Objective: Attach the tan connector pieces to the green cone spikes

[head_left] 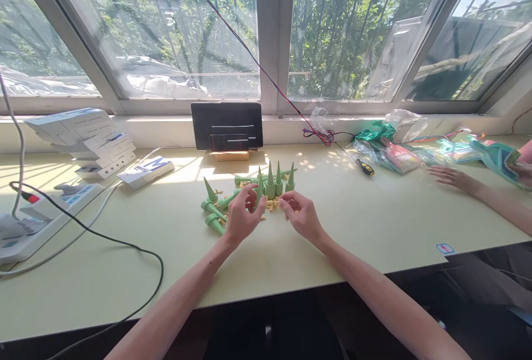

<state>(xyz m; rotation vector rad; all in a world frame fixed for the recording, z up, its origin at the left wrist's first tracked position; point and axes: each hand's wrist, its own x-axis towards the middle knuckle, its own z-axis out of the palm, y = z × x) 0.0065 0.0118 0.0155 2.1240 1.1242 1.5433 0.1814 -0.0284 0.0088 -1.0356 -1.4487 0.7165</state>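
My left hand [243, 217] is closed around a green cone-shaped spike [260, 189], which it holds upright above the pale table [291, 255]. Beside it, my right hand [300, 213] pinches a small yellow piece [284, 204] between fingertips. Just behind both hands, three green cones [278, 181] stand upright in a row. Several more green cones [213, 207] lie on their sides to the left, mixed with small yellow parts [272, 205].
A dark tablet [226, 125] leans on a stand with a phone at the window sill. Stacked white boxes [89, 138], a power strip [37, 221] and cables lie left. Another person's hand [455, 178], a screwdriver [364, 167] and plastic bags [394, 144] are right.
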